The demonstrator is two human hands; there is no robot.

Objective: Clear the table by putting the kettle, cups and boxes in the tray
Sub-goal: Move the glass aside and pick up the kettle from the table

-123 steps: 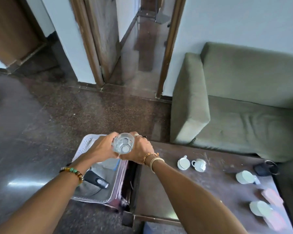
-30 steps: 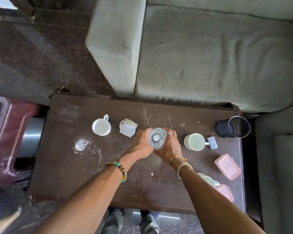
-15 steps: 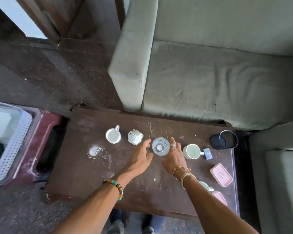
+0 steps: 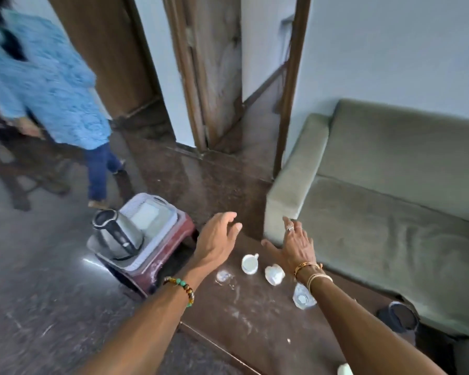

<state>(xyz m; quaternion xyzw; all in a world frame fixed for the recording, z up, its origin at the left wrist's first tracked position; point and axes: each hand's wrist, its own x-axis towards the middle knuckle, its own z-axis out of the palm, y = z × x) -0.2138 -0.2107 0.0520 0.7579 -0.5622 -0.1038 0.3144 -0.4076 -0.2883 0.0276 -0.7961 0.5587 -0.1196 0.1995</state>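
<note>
The left hand (image 4: pixel 217 239) and right hand (image 4: pixel 295 247) hover spread and empty near the cups (image 4: pixel 249 264) on the table (image 4: pixel 255 315) right of the tray (image 4: pixel 144 257), which holds the kettle (image 4: pixel 119 234); I'd pinch each by its handle.

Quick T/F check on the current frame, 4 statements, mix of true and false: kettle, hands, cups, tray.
1. The kettle is in the tray. True.
2. Both hands grip the glass. False: the left hand and right hand are open above the table and hold nothing. The glass stands on the table by the right wrist.
3. Two white cups sit on the table between the forearms. True.
4. The tray rests on the sofa. False: it sits on a maroon stool left of the table. The green sofa is on the right.
</note>
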